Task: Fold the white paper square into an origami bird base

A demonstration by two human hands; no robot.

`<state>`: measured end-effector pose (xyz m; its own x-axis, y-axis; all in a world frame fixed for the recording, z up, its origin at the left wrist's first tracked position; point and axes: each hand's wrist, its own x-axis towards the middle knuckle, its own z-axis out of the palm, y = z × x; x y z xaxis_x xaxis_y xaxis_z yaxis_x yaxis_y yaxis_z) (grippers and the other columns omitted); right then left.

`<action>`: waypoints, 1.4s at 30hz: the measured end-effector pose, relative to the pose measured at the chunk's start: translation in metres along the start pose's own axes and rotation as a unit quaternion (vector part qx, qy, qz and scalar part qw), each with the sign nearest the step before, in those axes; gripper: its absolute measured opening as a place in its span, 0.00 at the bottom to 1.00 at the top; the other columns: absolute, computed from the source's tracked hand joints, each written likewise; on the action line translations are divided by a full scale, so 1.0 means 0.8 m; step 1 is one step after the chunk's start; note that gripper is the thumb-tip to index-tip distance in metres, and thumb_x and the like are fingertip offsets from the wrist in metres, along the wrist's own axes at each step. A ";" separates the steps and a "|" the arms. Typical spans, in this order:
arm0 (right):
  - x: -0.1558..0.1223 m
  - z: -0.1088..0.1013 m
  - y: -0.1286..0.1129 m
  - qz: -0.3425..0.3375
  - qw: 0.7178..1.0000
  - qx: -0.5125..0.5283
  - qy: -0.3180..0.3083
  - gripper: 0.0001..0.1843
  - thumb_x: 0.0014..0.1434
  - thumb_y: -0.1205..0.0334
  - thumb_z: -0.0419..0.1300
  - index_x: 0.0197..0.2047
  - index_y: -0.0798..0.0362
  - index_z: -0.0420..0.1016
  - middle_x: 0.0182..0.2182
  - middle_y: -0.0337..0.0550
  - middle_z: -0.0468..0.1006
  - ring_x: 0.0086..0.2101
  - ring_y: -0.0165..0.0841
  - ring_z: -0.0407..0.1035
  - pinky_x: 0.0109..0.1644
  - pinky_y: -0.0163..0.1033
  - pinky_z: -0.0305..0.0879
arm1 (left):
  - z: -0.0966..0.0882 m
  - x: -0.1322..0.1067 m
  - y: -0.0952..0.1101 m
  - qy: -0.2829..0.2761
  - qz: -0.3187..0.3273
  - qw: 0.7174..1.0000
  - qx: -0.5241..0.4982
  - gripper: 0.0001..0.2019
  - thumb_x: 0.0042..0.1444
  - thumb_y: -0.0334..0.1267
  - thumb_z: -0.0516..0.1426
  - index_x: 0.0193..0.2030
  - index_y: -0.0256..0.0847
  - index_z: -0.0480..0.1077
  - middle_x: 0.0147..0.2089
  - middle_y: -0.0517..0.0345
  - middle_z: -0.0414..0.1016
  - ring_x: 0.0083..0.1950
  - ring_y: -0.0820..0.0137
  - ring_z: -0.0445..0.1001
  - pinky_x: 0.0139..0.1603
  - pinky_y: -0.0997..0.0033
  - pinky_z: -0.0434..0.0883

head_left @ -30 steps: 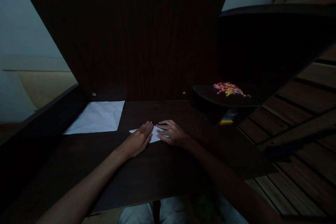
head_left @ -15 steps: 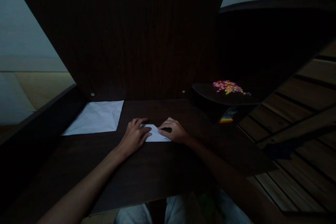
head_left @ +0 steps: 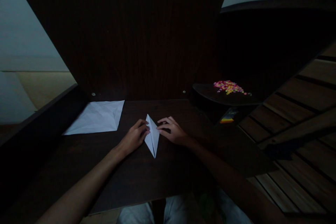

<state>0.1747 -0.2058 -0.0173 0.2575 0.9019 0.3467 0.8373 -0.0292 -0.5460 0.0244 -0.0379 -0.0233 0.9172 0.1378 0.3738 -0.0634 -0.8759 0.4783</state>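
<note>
A small folded white paper piece [head_left: 152, 138], pointed at both ends, lies lengthwise on the dark wooden desk [head_left: 147, 175] between my hands. My left hand [head_left: 134, 137] pinches its left edge with curled fingers. My right hand [head_left: 172, 132] pinches its right edge, fingers bent and close together. A larger creased white sheet [head_left: 96, 117] lies flat at the back left of the desk, apart from both hands.
A dark upright back panel [head_left: 131, 35] closes the desk's far side. To the right, a low dark shelf [head_left: 225, 99] carries a heap of small colourful pieces [head_left: 228, 87], with a striped colourful item [head_left: 228, 116] below it. Wooden floor slats [head_left: 296, 112] run at right.
The folded paper was turned from lying crosswise under my flat hands to pointing toward and away from me. Both hands moved from pressing on it to pinching its sides.
</note>
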 end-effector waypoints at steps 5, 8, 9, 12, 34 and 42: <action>0.003 0.006 0.002 0.056 0.998 -0.017 0.019 0.19 0.57 0.59 0.62 0.52 0.52 0.73 0.48 0.48 0.72 0.50 0.39 0.62 0.56 0.48 0.59 | 0.004 0.001 0.000 0.021 -0.010 0.999 -0.024 0.09 0.59 0.36 0.54 0.47 0.41 0.65 0.52 0.50 0.65 0.54 0.63 0.68 0.55 0.60 0.69; 0.003 0.010 -0.002 0.075 0.997 -0.022 0.015 0.21 0.56 0.57 0.63 0.52 0.53 0.73 0.48 0.48 0.72 0.50 0.39 0.61 0.57 0.47 0.59 | 0.005 0.001 -0.002 0.041 -0.054 0.998 0.015 0.18 0.57 0.40 0.57 0.53 0.40 0.63 0.52 0.49 0.66 0.54 0.59 0.67 0.55 0.55 0.68; 0.003 0.011 -0.003 0.080 0.996 -0.025 0.013 0.21 0.55 0.56 0.64 0.52 0.53 0.73 0.49 0.48 0.72 0.50 0.40 0.61 0.57 0.47 0.59 | 0.005 0.001 -0.003 0.045 -0.066 0.996 0.034 0.20 0.56 0.42 0.58 0.54 0.40 0.63 0.51 0.49 0.67 0.54 0.58 0.66 0.55 0.53 0.67; 0.003 0.015 -0.004 0.101 0.994 -0.033 0.013 0.24 0.53 0.55 0.66 0.53 0.53 0.73 0.49 0.48 0.71 0.49 0.41 0.60 0.56 0.48 0.59 | 0.004 0.000 -0.005 0.050 -0.084 0.993 0.066 0.21 0.54 0.46 0.60 0.52 0.39 0.67 0.51 0.49 0.68 0.53 0.55 0.64 0.56 0.52 0.66; 0.003 0.008 0.019 -0.039 0.999 0.014 -0.011 0.06 0.52 0.65 0.66 0.28 0.55 0.73 0.31 0.41 0.73 0.35 0.33 0.65 0.41 0.39 0.61 | -0.009 0.005 0.000 -0.050 -0.030 0.994 -0.088 0.08 0.55 0.39 0.58 0.29 0.38 0.72 0.30 0.59 0.70 0.33 0.70 0.69 0.35 0.73 0.64; 0.005 0.014 0.017 -0.054 0.998 0.005 0.012 0.08 0.50 0.68 0.68 0.25 0.55 0.71 0.28 0.40 0.71 0.32 0.32 0.62 0.36 0.37 0.59 | -0.004 0.006 0.003 -0.042 -0.042 0.996 -0.067 0.09 0.55 0.37 0.58 0.26 0.37 0.73 0.29 0.58 0.70 0.32 0.70 0.69 0.34 0.73 0.63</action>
<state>0.1818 -0.1979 -0.0318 0.1772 0.8887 0.4229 0.8562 0.0727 -0.5115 0.0272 -0.0381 -0.0175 0.9508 0.1643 0.2627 -0.0315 -0.7922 0.6094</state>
